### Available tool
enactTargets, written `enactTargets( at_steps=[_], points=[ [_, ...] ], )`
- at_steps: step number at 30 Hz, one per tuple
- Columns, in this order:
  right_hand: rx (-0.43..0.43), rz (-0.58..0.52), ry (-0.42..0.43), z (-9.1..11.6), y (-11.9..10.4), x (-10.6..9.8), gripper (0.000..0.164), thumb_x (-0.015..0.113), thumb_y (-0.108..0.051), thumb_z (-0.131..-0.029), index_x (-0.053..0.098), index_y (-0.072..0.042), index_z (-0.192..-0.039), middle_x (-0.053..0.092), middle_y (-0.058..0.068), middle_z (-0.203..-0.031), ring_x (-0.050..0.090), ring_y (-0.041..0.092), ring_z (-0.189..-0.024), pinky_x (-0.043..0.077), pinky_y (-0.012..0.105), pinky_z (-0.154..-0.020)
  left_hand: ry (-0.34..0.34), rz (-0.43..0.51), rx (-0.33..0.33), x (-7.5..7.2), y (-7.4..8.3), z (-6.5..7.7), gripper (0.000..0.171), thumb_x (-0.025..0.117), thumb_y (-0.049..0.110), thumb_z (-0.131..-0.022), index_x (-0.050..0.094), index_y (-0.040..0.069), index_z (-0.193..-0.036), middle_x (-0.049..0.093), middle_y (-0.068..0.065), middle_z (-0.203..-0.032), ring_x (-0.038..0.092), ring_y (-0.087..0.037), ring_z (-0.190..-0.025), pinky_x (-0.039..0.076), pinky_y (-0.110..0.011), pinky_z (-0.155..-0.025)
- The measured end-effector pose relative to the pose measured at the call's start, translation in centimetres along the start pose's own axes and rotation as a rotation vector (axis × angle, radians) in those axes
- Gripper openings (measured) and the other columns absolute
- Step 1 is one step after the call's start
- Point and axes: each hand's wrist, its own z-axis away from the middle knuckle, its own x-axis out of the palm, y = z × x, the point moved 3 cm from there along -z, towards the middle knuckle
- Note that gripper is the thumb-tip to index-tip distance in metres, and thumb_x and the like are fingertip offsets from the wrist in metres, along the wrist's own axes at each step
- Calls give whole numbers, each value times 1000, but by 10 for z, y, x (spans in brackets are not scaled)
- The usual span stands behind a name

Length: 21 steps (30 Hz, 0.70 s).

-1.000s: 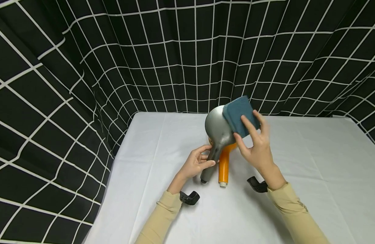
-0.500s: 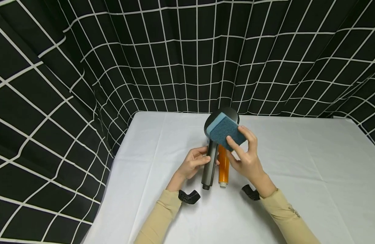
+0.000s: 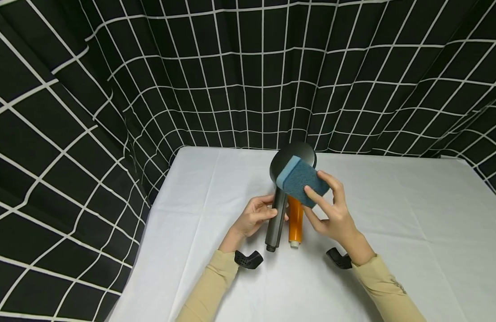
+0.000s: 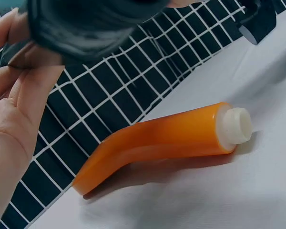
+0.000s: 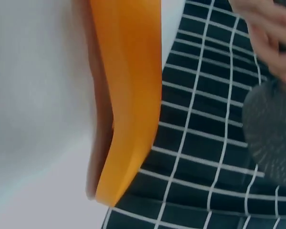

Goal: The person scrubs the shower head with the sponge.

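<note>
Left hand (image 3: 254, 217): grips the dark grey shower head (image 3: 278, 201) by its handle, thumb across the front
Dark grey shower head: held raised above the white-covered table (image 3: 393, 201), round end away from the person
Right hand (image 3: 336, 217): pinches the blue sponge (image 3: 304, 181) at its near right side, fingers spread
Blue sponge: tilted, hiding part of the round end; whether they touch is unclear
Orange shower head (image 3: 296, 221): lies on the table between the hands, pale stub toward the person, upper part hidden behind the sponge
Curtain (image 3: 248, 71): black with white grid lines, behind the table
</note>
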Motion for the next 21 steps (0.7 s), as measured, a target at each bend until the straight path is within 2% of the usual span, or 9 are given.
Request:
enactTargets(
  at_steps=[2, 5, 9, 11, 14, 17, 19, 21],
  points=[
    [53, -9, 47, -8, -1, -4, 35, 62, -21, -88, 61, 9, -106, 40, 41, -120, 41, 51, -110, 36, 34, -99, -28, -8, -7, 0, 0, 1, 48, 53, -1, -88, 34, -26, -124, 62, -9, -102, 66, -21, -86, 48, -30, -83],
    [231, -65, 105, -20, 3, -12, 41, 62, -20, -89, 57, 15, -110, 39, 41, -123, 39, 51, -114, 37, 29, -98, -60, -29, -29, -1, 1, 2, 48, 52, -5, -87, 32, -27, -124, 62, -7, -104, 66, -21, -86, 49, -29, -82],
    [488, -178, 106, -25, 15, -16, 35, 53, -1, -92, 48, 19, -120, 38, 33, -131, 36, 43, -123, 35, 27, -101, -84, -44, -46, -2, 3, 4, 48, 50, -9, -86, 30, -27, -126, 61, -8, -107, 66, -23, -87, 49, -29, -83],
    [557, -239, 116, -20, 21, -14, 36, 50, 10, -89, 45, 18, -124, 38, 30, -133, 38, 35, -124, 36, 26, -100, -79, -58, -30, -2, 4, 3, 48, 50, -9, -86, 30, -26, -127, 60, -9, -108, 66, -23, -88, 48, -30, -84],
    [553, -297, 121, -6, 22, -7, 42, 53, 15, -85, 44, 15, -126, 36, 29, -135, 41, 29, -121, 42, 24, -93, -34, -104, 34, -3, 7, 1, 48, 53, -6, -88, 33, -24, -128, 58, -15, -111, 66, -24, -89, 49, -32, -84],
    [507, -351, 106, 8, 20, 0, 46, 57, 14, -82, 43, 16, -126, 33, 30, -136, 41, 31, -120, 44, 25, -89, 24, -163, 83, -2, 9, -1, 47, 54, -6, -88, 37, -20, -129, 54, -30, -116, 66, -23, -90, 50, -35, -84],
    [512, -369, 118, 13, 19, 1, 46, 58, 14, -82, 43, 17, -125, 35, 29, -135, 43, 30, -119, 45, 24, -87, 40, -203, 80, -1, 11, -2, 46, 52, -9, -88, 38, -17, -131, 50, -38, -118, 65, -24, -91, 50, -37, -85],
    [552, -361, 152, 14, 22, -2, 44, 55, 15, -84, 43, 16, -126, 40, 24, -133, 46, 27, -115, 45, 23, -85, 35, -266, 61, 3, 13, -4, 48, 51, -15, -87, 37, -16, -132, 46, -42, -118, 65, -29, -92, 50, -39, -84]
  ],
)
